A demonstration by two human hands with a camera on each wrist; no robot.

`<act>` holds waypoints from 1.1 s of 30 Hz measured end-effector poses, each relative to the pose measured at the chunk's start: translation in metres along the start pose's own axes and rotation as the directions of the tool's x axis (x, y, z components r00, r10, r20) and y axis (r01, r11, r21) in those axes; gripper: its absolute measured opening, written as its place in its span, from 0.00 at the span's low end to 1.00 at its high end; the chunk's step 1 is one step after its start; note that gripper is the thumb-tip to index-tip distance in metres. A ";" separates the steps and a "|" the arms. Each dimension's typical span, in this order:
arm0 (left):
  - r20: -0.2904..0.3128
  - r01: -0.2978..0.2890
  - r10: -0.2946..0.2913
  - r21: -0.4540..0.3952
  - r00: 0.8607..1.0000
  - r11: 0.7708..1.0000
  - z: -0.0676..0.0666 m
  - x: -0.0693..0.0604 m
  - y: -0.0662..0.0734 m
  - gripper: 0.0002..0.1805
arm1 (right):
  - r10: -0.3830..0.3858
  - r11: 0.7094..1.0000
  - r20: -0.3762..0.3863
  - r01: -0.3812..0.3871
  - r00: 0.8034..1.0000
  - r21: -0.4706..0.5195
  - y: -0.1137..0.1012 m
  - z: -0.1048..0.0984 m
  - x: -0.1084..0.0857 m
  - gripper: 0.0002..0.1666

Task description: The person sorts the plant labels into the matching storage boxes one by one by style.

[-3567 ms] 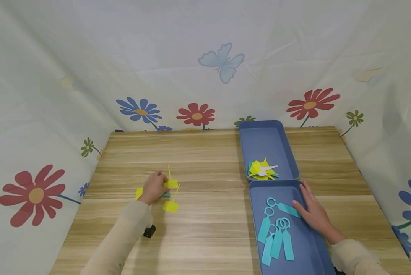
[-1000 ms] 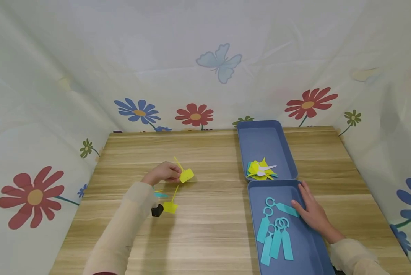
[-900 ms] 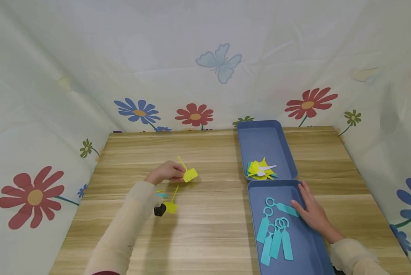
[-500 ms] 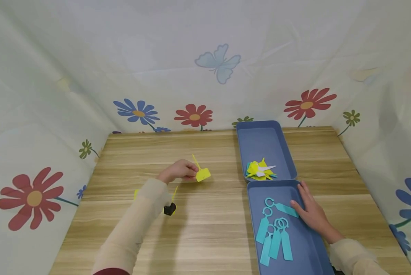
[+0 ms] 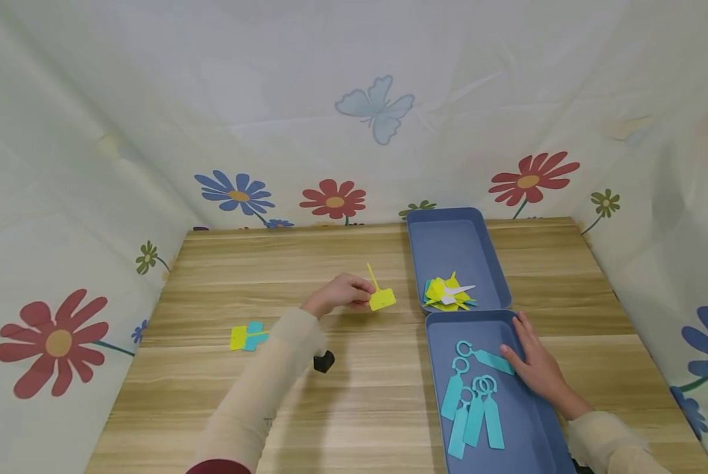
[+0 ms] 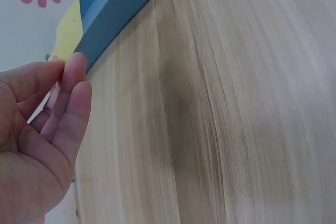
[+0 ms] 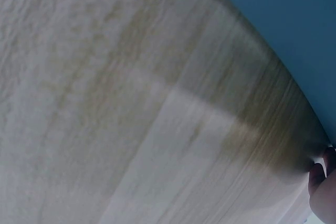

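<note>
My left hand [image 5: 343, 293] pinches a yellow tag [image 5: 382, 299] with a thin upright stem, held left of the far blue tray [image 5: 448, 240]. In the left wrist view the thumb and fingertips meet at the edge of the yellow tag [image 6: 70, 30]. My right hand [image 5: 540, 365] rests at the right rim of the near blue tray [image 5: 531, 421], its fingers fairly straight. Its thumb lies over the rim by a teal hook-topped tag [image 5: 496, 361]. In the right wrist view, only fingertips [image 7: 316, 174] show beside the tray wall.
Several teal hooked tags [image 5: 475, 418] lie in the near tray. A pile of yellow, teal and white tags [image 5: 448, 293] sits at the far tray's near end. On the wooden table [image 5: 359, 415], a yellow tag [image 5: 238, 338] and a teal tag [image 5: 253, 339] lie left of the left sleeve.
My left hand has picked up the yellow tag and carried it right, towards the far tray. The sleeve now uncovers the tags at left and covers another yellow one. The right hand stays put.
</note>
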State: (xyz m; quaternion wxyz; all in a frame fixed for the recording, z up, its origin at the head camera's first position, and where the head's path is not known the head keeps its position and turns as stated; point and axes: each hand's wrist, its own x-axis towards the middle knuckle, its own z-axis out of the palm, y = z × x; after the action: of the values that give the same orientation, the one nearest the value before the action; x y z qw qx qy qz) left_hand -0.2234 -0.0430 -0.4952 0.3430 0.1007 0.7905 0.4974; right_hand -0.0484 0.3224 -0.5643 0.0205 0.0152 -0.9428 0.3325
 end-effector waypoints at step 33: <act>-0.346 -0.081 -0.012 -0.253 0.938 0.964 0.115 0.057 0.037 0.06 | 0.013 1.000 0.006 -0.013 1.000 -0.007 -0.002 0.000 -0.001 0.42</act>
State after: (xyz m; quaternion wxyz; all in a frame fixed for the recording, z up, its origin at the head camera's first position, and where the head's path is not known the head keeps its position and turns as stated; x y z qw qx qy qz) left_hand -0.1987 0.0854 -0.5200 0.2007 -0.0205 0.7633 0.6138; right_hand -0.0477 0.3212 -0.5628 0.0153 0.0099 -0.9440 0.3294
